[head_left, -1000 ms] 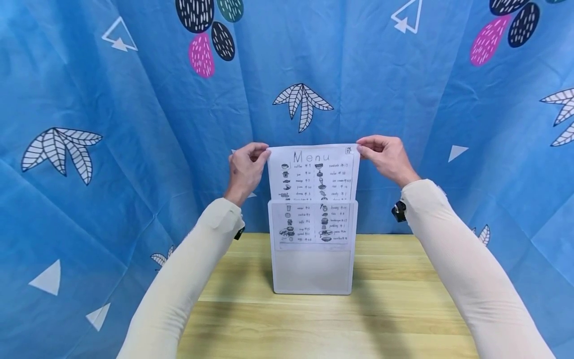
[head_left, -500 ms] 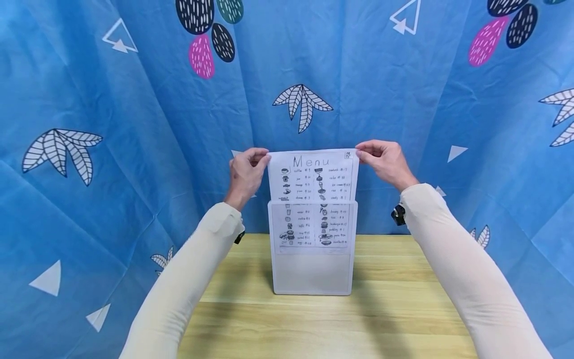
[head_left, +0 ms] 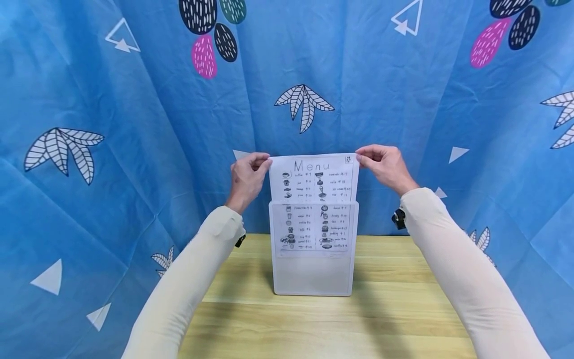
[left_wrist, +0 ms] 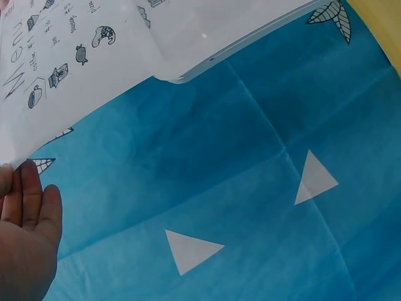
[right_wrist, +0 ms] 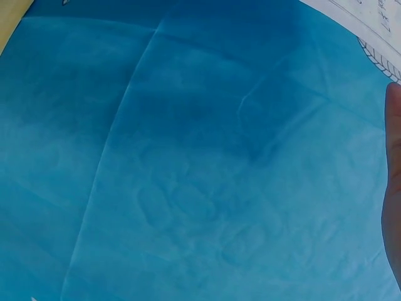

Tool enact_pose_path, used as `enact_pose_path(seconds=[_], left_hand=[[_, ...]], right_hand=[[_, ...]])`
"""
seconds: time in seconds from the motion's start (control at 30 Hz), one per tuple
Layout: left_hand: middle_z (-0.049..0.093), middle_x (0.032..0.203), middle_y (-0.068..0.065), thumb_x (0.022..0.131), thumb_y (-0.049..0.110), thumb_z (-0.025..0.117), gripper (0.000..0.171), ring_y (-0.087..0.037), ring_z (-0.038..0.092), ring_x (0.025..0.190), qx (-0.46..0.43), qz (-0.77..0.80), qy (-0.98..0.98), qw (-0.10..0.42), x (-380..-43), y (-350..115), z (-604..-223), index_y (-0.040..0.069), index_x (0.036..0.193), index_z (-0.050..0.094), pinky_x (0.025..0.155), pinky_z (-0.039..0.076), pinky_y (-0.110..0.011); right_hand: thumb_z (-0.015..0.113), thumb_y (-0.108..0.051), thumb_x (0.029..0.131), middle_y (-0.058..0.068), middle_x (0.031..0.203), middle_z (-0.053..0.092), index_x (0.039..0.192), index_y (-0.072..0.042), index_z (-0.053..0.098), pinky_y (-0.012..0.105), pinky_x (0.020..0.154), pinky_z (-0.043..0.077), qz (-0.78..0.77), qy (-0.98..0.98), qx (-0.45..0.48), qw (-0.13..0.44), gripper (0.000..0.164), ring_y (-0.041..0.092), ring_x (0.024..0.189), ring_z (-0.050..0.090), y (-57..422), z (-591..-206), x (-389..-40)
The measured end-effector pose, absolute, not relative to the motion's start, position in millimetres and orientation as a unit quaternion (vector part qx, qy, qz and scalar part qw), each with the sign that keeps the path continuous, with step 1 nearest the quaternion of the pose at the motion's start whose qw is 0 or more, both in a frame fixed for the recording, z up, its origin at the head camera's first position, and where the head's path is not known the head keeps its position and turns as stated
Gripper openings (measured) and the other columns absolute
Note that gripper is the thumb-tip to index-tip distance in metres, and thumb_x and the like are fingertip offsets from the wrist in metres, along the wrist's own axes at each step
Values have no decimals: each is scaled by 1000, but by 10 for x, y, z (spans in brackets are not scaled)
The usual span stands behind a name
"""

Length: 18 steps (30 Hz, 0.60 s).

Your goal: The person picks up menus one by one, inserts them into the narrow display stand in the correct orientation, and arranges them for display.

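Note:
A white paper menu (head_left: 312,177) with a handwritten title and small food drawings stands upright, its lower part inside a clear display stand (head_left: 312,279) on the table. Through the stand's front the paper's lower edge shows a little below the middle. My left hand (head_left: 246,179) pinches the top left corner of the sheet between thumb and fingers, also seen in the left wrist view, where the left hand (left_wrist: 28,232) is at the edge. My right hand (head_left: 387,167) pinches the top right corner. Only a sliver of the right hand (right_wrist: 393,169) shows in the right wrist view.
The stand rests on a light wood-grain table (head_left: 314,324). Behind and on both sides hangs a blue curtain (head_left: 148,109) printed with leaves, triangles and coloured drops. Dark devices sit on both wrists, such as the right wrist camera (head_left: 398,218).
Both hands have moved down a little with the menu, which has slid deeper into the display stand. The stand has kept its place.

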State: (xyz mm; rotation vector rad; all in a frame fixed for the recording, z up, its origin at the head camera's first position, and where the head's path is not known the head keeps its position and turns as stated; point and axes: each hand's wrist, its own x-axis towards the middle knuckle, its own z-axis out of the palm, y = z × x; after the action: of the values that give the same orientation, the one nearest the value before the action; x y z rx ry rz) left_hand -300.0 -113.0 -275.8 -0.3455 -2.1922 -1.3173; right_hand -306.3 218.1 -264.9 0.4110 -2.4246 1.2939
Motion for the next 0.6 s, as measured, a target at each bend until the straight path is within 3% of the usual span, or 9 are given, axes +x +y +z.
enact_pose_path(seconds=[0.33, 0.6], left_hand=[[70, 103, -13, 99, 17, 65, 26, -25, 64, 92, -119, -493, -820, 265, -3001, -1121, -2833, 2, 118, 71, 84, 55, -40], [70, 104, -13, 98, 17, 66, 26, -26, 64, 93, -118, -496, -818, 266, -3010, -1108, -2859, 2, 119, 71, 84, 56, -40]], right_hand=[[64, -20, 100, 13, 107, 73, 115, -4, 72, 24, 81, 50, 454, -859, 149, 181, 24, 7, 84, 67, 2195, -2720, -3067], [64, -20, 100, 15, 107, 72, 115, -2, 71, 23, 80, 51, 455, -859, 153, 180, 25, 6, 84, 67, 2205, -2742, -3068]])
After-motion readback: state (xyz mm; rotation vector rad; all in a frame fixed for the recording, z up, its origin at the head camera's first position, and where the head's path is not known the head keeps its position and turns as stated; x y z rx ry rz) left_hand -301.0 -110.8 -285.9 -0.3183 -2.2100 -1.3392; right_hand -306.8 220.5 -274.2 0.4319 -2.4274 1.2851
